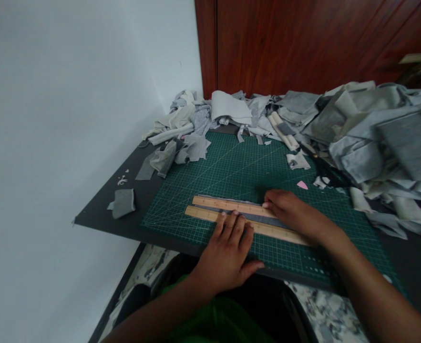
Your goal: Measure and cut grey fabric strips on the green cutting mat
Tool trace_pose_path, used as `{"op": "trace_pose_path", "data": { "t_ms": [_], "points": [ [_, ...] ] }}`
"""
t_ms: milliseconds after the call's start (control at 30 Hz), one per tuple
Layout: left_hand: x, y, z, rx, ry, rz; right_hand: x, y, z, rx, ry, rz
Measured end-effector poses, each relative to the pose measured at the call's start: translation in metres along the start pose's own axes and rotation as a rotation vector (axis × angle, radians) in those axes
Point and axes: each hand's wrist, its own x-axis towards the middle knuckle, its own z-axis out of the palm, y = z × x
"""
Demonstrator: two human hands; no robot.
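Two pale wooden rulers lie nearly parallel on a green cutting mat (pixel 239 164), with grey fabric (pixel 212 208) showing between them and along the far edge. My left hand (pixel 228 252) rests palm down with fingers spread, its fingertips on the near ruler (pixel 278 231). At the far ruler (pixel 228 204), my right hand (pixel 285 207) has its fingers curled in, the thumb touching the wood near its right part. Whatever those fingers hold is hidden. A dark blur sits just beyond them.
A large heap of grey and off-white fabric (pixel 360 128) covers the table's right side. More scraps (pixel 192 119) line the back by the wall and wooden door (pixel 303 43). A folded grey piece (pixel 123 203) lies at left, a pink scrap (pixel 302 185) at right.
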Motion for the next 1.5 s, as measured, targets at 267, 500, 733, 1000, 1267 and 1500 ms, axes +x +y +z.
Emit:
{"op": "trace_pose_path", "data": {
  "t_ms": [267, 500, 733, 1000, 1267, 1500],
  "points": [
    [0.002, -0.001, 0.000, 0.000, 0.023, 0.010, 0.001, 0.007, 0.001, 0.012, 0.024, -0.036],
    [0.006, -0.004, 0.005, -0.014, 0.090, 0.017, 0.002, -0.006, -0.010, -0.009, 0.005, 0.012],
    [0.007, -0.004, 0.004, -0.035, 0.103, 0.002, 0.003, -0.006, -0.011, -0.023, 0.000, 0.007],
    [0.006, -0.004, 0.008, -0.049, 0.130, 0.001, 0.003, -0.003, -0.010, 0.018, 0.010, -0.003],
    [0.006, -0.005, 0.005, -0.097, 0.119, -0.010, 0.003, -0.002, -0.011, 0.047, 0.004, -0.014],
    [0.006, -0.005, 0.006, -0.115, 0.131, -0.019, 0.004, 0.001, -0.011, 0.070, 0.004, -0.019]
  ]
}}
